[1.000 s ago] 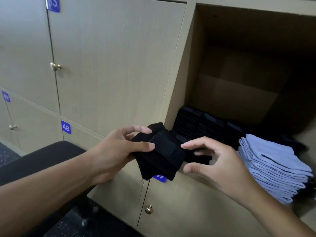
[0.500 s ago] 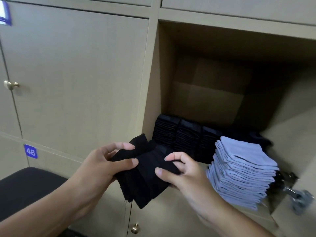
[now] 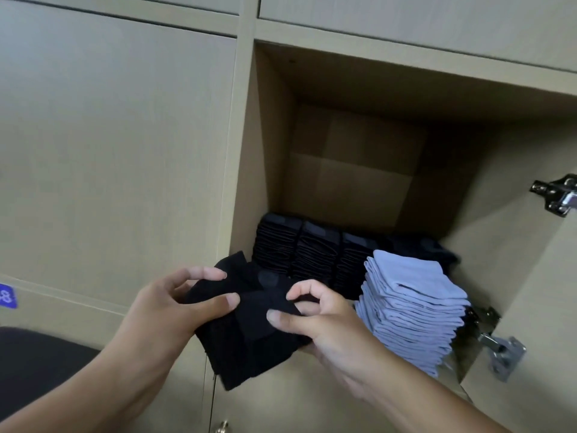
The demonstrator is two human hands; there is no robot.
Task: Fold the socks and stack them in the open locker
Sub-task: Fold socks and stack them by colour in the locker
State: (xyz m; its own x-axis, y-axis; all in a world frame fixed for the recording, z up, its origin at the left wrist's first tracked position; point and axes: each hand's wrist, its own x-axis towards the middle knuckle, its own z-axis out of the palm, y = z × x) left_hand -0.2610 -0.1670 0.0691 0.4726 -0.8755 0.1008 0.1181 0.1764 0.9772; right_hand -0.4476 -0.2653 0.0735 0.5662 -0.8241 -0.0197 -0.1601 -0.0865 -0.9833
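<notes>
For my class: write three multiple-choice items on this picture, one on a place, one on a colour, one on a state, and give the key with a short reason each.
1. Where is the light blue sock stack?
A. front right of the open locker
B. on a chair
C. behind a shut door

2. What colour is the sock in the hands?
A. white
B. black
C. red

3. How is that sock held?
A. by neither hand
B. by one hand
C. by the left hand and the right hand

Key: A, it sits inside the locker's front right; B, the fabric is black; C, both hands' fingers pinch it.
</notes>
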